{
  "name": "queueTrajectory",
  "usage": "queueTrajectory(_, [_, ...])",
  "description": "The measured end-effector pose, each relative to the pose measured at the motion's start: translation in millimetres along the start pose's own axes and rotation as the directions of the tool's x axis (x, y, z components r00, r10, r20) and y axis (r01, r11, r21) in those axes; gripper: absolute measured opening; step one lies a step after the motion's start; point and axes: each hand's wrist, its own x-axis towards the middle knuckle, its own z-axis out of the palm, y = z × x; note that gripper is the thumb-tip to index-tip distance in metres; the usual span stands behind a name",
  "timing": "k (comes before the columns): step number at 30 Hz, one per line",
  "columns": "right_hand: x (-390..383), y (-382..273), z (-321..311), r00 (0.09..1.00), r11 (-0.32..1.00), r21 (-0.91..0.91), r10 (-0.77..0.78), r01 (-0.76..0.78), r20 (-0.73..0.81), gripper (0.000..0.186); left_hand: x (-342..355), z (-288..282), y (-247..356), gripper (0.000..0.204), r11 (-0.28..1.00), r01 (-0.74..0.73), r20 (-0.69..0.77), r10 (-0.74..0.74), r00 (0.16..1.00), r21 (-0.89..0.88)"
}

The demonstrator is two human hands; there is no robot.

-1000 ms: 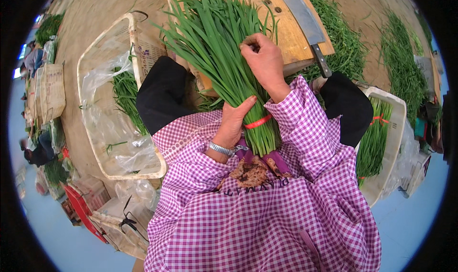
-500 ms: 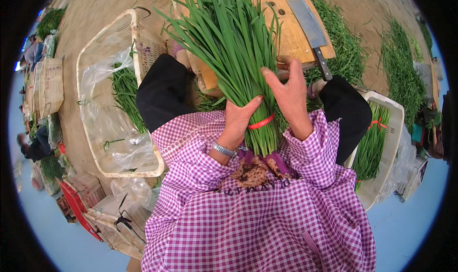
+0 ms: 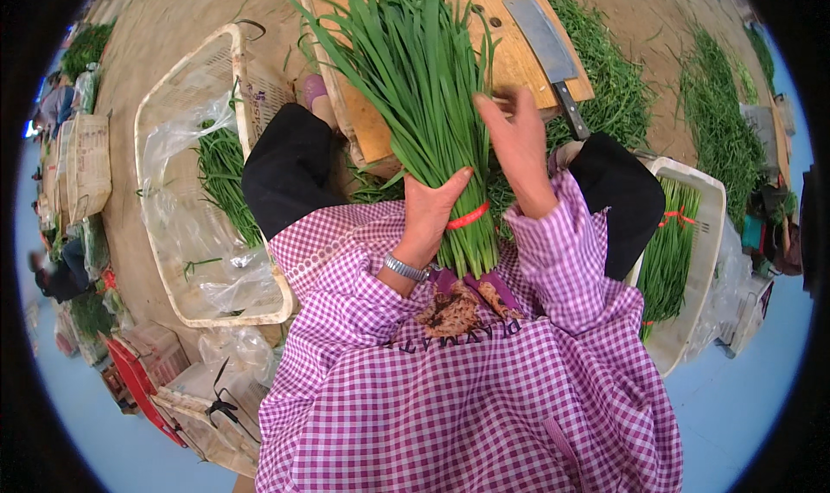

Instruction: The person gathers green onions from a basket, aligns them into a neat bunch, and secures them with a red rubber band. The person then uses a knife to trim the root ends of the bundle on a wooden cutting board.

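Note:
A thick bunch of garlic chives (image 3: 424, 95) stands on my lap, its leaves fanning up and away over a wooden board. Around its lower stems runs a red band (image 3: 468, 215). My left hand (image 3: 430, 209) grips the bunch just above that band, thumb across the front. Beside the leaves on the right, my right hand (image 3: 520, 143) is raised with thumb and fingers apart; I see nothing held in it. Its fingertips come close to the outer leaves, and whether they touch I cannot tell.
A cleaver (image 3: 545, 48) lies on the wooden board (image 3: 380, 143), handle toward me. A white crate (image 3: 151, 225) with plastic film and loose chives stands left. Another white crate (image 3: 711, 259) at right holds banded chives (image 3: 676, 251). Leaf piles (image 3: 596, 78) cover the floor beyond.
My right hand has lifted slightly up and to the left along the leaves' edge. My left hand keeps its grip on the bunch, and the view has shifted a little.

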Motion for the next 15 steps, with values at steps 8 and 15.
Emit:
queueTrajectory(8, [-98,35,-55,0.858,0.963,-0.090,0.267,-0.253,0.439,0.081,-1,3,7,0.039,1.000,0.007,0.042,-0.005,0.999,-0.028])
queueTrajectory(15, [-91,30,-45,0.652,0.701,0.337,0.238,-0.628,0.720,0.069,-14,7,36,0.075,0.981,0.078,0.104,-0.098,0.990,0.177])
